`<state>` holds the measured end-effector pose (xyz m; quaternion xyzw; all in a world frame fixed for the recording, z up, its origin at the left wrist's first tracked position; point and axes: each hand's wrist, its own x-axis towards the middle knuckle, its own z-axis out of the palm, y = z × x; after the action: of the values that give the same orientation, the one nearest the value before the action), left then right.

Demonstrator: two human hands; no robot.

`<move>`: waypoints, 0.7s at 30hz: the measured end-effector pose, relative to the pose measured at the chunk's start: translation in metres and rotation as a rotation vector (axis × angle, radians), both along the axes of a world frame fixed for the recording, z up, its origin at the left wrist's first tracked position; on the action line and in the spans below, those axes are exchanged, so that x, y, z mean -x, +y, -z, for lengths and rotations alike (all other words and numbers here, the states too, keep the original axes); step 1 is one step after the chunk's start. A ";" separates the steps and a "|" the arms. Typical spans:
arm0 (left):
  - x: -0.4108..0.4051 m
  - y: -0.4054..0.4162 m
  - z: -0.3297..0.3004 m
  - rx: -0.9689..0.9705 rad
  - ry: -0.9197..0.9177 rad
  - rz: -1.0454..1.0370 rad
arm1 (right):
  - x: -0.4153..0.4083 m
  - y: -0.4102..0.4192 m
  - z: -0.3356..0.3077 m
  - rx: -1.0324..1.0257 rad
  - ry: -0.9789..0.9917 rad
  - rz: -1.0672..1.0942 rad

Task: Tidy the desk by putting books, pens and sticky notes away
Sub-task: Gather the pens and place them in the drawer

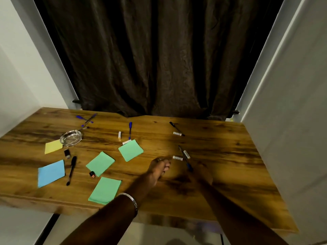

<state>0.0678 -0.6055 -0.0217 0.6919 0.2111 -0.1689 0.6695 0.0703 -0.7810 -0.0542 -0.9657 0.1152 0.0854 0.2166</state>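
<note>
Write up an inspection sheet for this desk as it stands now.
Surface: wooden desk, patchy light.
Job's things: three green sticky pads, blue pad, yellow pad; scattered pens, one blue-capped pen by the right hand; no books seen.
Clutter: round glass ashtray, small white tubes.
Hands: left hand fingers curled, contents unclear; right hand blurred.
Cables: nothing seen.
Surroundings: dark curtain, white walls.
</note>
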 end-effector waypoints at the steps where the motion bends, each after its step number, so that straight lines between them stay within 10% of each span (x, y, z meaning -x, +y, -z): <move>1: -0.004 -0.001 0.001 0.004 0.008 -0.003 | -0.003 -0.001 0.001 0.015 0.009 -0.016; 21: -0.049 0.017 0.012 0.060 -0.003 0.101 | -0.020 0.006 0.007 -0.061 -0.085 -0.019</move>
<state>0.1164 -0.5880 -0.0337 0.6816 0.1699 -0.2075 0.6808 0.0901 -0.7745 -0.0612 -0.9624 0.0942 0.0496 0.2500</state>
